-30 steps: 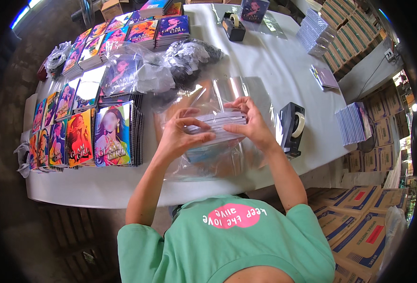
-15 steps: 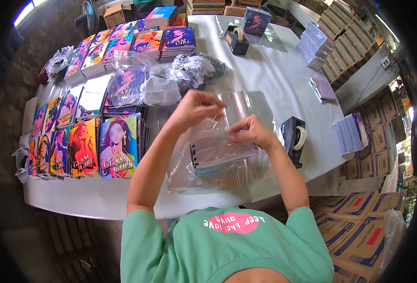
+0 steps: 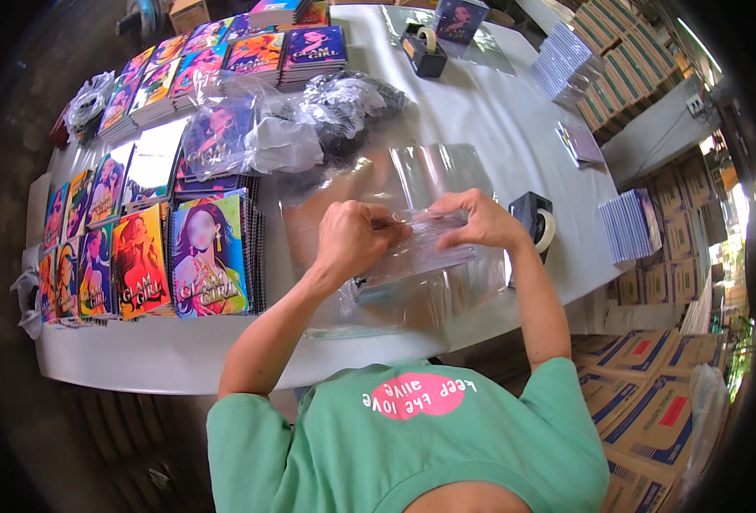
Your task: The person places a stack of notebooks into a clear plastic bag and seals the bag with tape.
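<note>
A white worktop (image 3: 489, 128) crowded with colourful notebooks (image 3: 209, 256); near its front edge, the left hand (image 3: 352, 239) has come back down, so both it and the right hand (image 3: 480, 221) now pinch the clear plastic sleeve (image 3: 416, 256), each grip clamped on its top edge.

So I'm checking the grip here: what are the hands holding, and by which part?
Both hold one clear plastic sleeve: the left hand pinches its upper left edge, the right hand its upper right corner. The contents are too blurred to tell.
</note>
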The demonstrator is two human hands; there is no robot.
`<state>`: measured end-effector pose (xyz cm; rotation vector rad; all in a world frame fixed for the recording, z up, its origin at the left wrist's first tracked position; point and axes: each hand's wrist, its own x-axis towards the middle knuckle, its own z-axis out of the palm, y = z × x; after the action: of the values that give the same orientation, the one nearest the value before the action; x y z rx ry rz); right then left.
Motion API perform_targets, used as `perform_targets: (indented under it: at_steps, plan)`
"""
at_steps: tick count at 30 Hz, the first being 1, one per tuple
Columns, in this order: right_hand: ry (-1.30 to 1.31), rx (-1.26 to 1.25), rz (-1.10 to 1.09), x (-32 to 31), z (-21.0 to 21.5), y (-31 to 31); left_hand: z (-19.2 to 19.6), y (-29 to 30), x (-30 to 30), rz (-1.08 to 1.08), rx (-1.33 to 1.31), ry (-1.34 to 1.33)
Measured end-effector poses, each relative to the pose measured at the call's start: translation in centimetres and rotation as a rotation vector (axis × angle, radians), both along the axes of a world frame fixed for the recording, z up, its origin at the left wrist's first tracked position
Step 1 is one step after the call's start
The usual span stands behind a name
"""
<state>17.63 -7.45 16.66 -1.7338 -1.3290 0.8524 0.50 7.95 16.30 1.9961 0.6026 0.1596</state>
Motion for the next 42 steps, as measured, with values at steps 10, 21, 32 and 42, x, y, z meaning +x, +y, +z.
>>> perform_targets:
  at_steps: [10, 21, 32, 42]
  plan:
    - [-0.856, 0.118, -0.145, -5.3, 0.5, -1.5, 0.1, -1.8, -1.6, -0.233, 0.431, -0.278]
    - [-0.554, 0.112, -0.386, -6.6, 1.1, -12.9, -4.4, -2.2, -3.5, -0.410, 0.958, -0.769]
    - [0.449, -0.335, -1.193, 2.9, -9.9, -21.6, -4.8, -2.8, -2.7, -0.417, 1.078, -0.942]
    - [0.053, -0.117, -1.325, -3.7, -16.5, -26.4, -5.5, -2.8, -2.7, -0.335, 1.027, -1.030]
